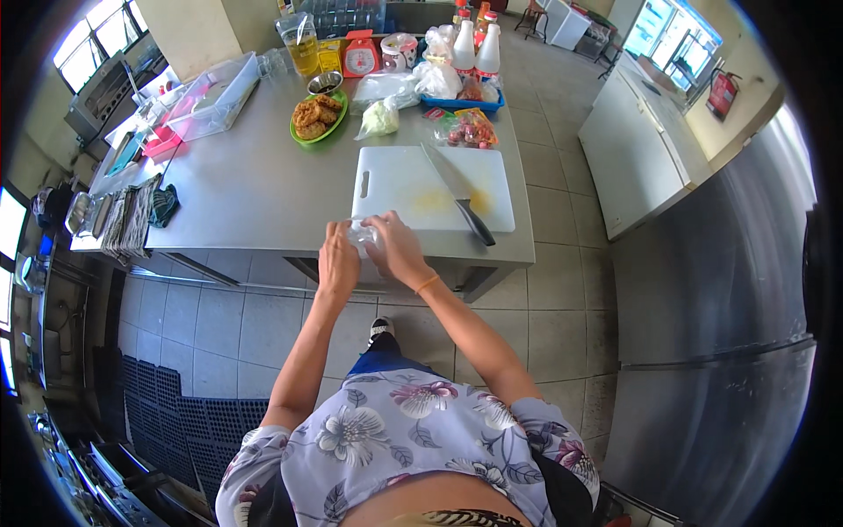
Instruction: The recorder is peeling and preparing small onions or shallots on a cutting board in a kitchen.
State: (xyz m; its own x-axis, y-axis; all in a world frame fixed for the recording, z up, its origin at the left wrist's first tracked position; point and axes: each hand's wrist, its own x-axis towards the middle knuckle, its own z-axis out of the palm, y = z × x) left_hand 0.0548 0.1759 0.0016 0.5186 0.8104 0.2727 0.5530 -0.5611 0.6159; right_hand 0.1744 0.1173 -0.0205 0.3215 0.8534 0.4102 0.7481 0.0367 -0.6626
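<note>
Floral-shirted person's forearms reach to the steel table (255,189). Left hand (338,259) and right hand (397,249) both pinch a small clear plastic bag (362,235) at the near edge of a white cutting board (413,180). It looks light, limp, slippery; best gripped at its edges. A knife (458,191) lies beyond.

A steel worktop (255,189) carries a white cutting board (413,180) with a black-handled knife (458,191) lying across it. At eleven o'clock from the board, a green plate (303,136) holds fried pieces (315,116). At twelve o'clock stands a blue tray (463,103) with white squeeze bottles (475,50). A clear plastic tub (213,97) sits at ten o'clock, folded cloths (132,220) at nine.
</note>
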